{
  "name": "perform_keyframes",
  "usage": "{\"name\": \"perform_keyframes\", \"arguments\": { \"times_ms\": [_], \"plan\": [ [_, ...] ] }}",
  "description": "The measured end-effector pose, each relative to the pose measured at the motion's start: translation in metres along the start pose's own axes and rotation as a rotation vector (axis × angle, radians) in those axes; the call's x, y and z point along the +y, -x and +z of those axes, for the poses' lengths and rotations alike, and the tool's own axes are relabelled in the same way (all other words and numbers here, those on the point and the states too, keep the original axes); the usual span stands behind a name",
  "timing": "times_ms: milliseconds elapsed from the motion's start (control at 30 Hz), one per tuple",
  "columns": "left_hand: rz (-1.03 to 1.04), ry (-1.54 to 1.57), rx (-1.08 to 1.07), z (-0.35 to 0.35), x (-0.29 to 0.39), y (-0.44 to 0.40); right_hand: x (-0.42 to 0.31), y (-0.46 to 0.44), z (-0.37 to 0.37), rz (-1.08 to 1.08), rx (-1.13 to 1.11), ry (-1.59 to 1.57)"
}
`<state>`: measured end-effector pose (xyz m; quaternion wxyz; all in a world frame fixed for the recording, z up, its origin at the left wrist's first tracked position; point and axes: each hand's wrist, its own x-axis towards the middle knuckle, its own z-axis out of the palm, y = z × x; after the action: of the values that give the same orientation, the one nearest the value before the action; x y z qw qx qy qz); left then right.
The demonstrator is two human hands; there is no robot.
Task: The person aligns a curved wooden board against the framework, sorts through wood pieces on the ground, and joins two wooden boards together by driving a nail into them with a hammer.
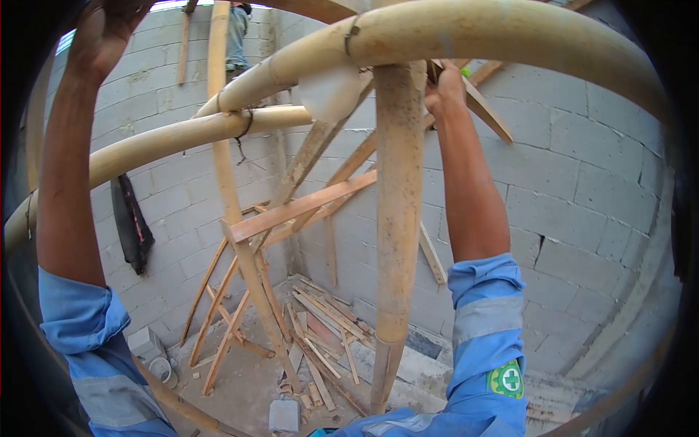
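- Bamboo pole (495, 33) spans the near top, apparently borne by the upright post (399, 218) under it; a dark tie (351, 33) rings it left of the post.
- The right hand (445, 92) is raised just right of the post, fingers curled near a wooden strip (486, 111) — whether they pinch it cannot be told, as the pole partly covers them.
- The left hand (109, 33) reaches up at left; its fingers leave the view, their state unknown.
- Farther off, a lower pole (175, 140) meets a slanting pole (228, 182), seemingly lashed for steadiness.
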<state>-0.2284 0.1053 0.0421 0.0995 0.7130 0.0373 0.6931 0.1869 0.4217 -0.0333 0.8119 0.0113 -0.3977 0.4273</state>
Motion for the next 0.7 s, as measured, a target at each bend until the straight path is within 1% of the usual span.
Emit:
{"name": "perform_keyframes", "arguments": {
  "times_ms": [33, 67, 100, 133, 167, 200, 267, 333, 400, 467, 533, 633, 700],
  "plan": [
    [0.037, -0.002, -0.046, 0.001, 0.0, -0.003, -0.002, -0.001, 0.001, 0.027, 0.015, -0.026],
    [0.074, 0.076, 0.139, 0.003, -0.001, -0.007, -0.002, -0.001, 0.0, 0.043, -0.021, -0.056],
    [0.106, 0.155, 0.324, 0.005, -0.002, -0.011, -0.001, 0.0, 0.002, 0.028, -0.008, -0.079],
    [0.137, 0.234, 0.508, 0.005, -0.003, -0.017, -0.005, 0.009, 0.007, 0.02, -0.014, -0.044],
    [0.108, 0.269, 0.352, -0.015, 0.001, -0.026, -0.01, 0.019, 0.014, 0.015, -0.018, -0.009],
    [0.083, 0.3, 0.197, -0.05, 0.006, -0.037, -0.012, 0.021, 0.021, 0.009, -0.023, 0.023],
    [0.093, 0.213, 0.001, -0.047, 0.013, -0.039, -0.014, 0.022, 0.036, 0.007, -0.042, 0.078],
    [0.142, -0.021, -0.081, -0.005, 0.019, -0.024, -0.014, 0.029, 0.037, 0.0, -0.026, 0.094],
    [0.166, 0.125, 0.191, -0.03, 0.013, -0.021, -0.018, 0.039, 0.037, -0.014, -0.007, 0.123],
    [0.189, 0.152, 0.138, -0.096, 0.004, -0.025, -0.022, 0.038, 0.035, -0.024, -0.031, 0.193],
    [0.169, 0.118, -0.005, -0.136, -0.004, -0.023, -0.029, 0.035, 0.033, -0.037, -0.072, 0.224],
    [0.147, 0.145, 0.176, -0.128, -0.021, -0.007, -0.032, 0.028, 0.039, -0.039, 0.038, 0.236],
    [0.145, 0.143, 0.199, -0.132, -0.027, -0.007, -0.031, 0.025, 0.037, -0.049, 0.052, 0.23]
  ]
}}
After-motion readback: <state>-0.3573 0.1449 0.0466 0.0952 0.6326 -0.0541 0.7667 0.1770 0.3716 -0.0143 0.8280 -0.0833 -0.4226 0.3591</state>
